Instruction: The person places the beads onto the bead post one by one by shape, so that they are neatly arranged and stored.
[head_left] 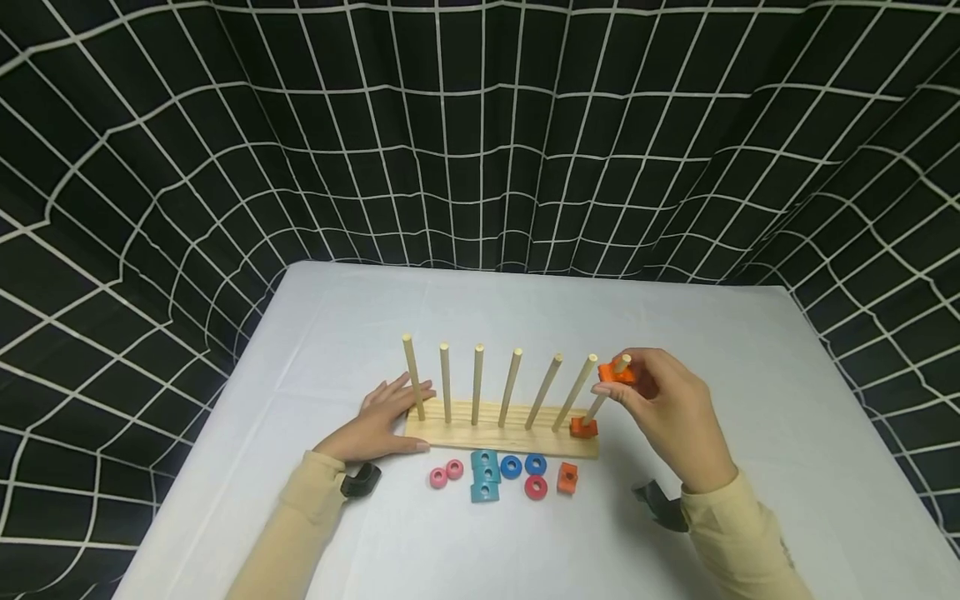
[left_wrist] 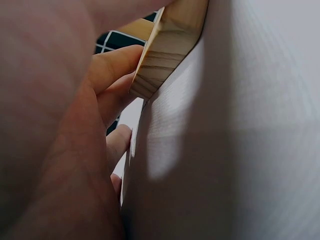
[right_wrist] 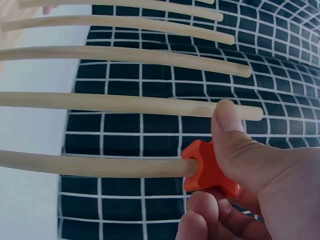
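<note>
A wooden base (head_left: 487, 435) carries a row of several upright pegs. My right hand (head_left: 671, 408) pinches an orange notched block (head_left: 611, 373) between thumb and fingers, near the top of the rightmost peg (head_left: 596, 408). That peg passes into the block's hole, and its tip shows above in the head view. A second orange block (head_left: 583, 428) sits low on the same peg, at the base. My left hand (head_left: 382, 421) holds the base's left end, its thumb along the front edge and fingers at the back. In the left wrist view, fingers touch the base's end (left_wrist: 162, 57).
On the white table (head_left: 450, 308), before the base, lie two pink rings (head_left: 438, 478), three teal blocks (head_left: 485, 492), two blue rings (head_left: 511, 467), a red ring (head_left: 536, 487) and a loose orange block (head_left: 567, 478). A black gridded curtain (head_left: 480, 125) surrounds the table's back and sides.
</note>
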